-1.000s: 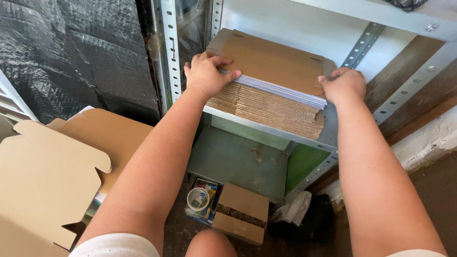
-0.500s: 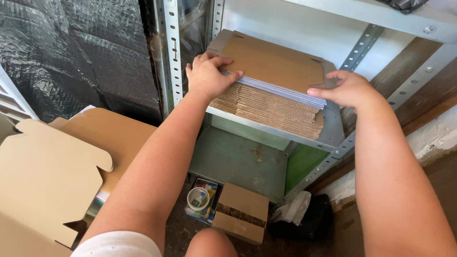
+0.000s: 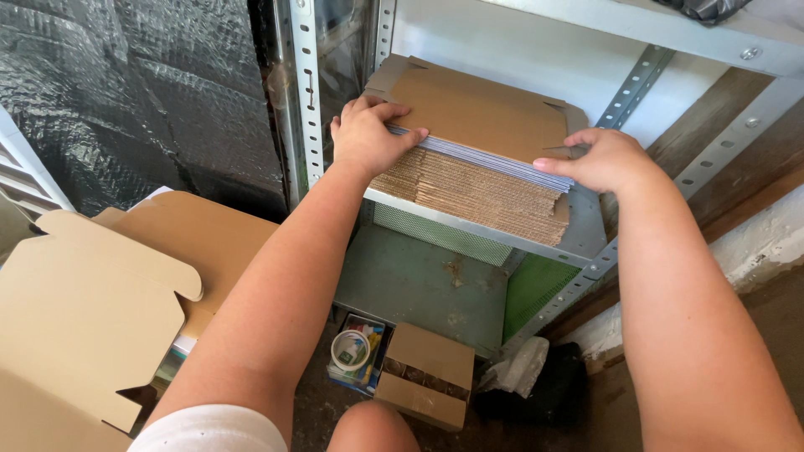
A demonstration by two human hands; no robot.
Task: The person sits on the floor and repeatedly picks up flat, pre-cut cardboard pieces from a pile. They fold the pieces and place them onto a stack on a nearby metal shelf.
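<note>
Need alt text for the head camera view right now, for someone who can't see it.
Both hands grip a stack of flat cardboard sheets on a metal shelf: left hand at its left end, right hand at its right. A small cardboard box sits on the floor below.

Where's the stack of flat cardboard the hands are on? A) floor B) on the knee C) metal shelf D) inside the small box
C: the stack of flat cardboard lies on the metal shelf, with the left hand and right hand at its two ends.
</note>
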